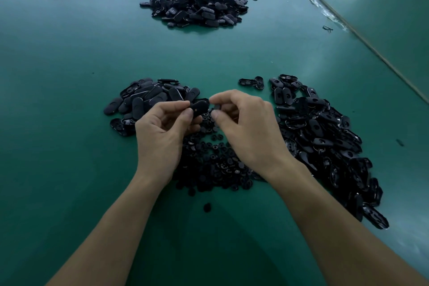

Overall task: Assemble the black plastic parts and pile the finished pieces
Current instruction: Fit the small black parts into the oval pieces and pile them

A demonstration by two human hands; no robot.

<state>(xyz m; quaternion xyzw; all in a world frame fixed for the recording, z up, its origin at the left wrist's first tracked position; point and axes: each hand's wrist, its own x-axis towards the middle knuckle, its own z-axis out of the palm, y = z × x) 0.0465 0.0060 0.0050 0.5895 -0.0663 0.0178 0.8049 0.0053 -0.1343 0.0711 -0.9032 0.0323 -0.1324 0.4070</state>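
The smooth green desk (69, 65) lies bare across its whole left side and in a broad band between the near heaps and the far heap of glossy black oval pieces (197, 2). On the right a diagonal seam with torn clear tape (325, 10) marks the desk's edge, and a second green surface (383, 11) lies just beyond it.

Both hands are raised over the near heaps, close together but apart. The left hand (162, 127) grasps a black oval plastic shell (198, 108) between thumb and curled fingers. The right hand (243, 127) pinches a small black plastic part (217, 107) between thumb and forefinger, just beside the shell's end.

Under the hands lies a low spread of small roundish black pieces (213, 160), one stray (207, 207) nearer the person. To the left lies a heap of matte, round-ended oval covers (148, 100). To the right, running toward the seam, a long heap of shiny oval shells with holes (325, 141) shows hollow, ribbed insides.
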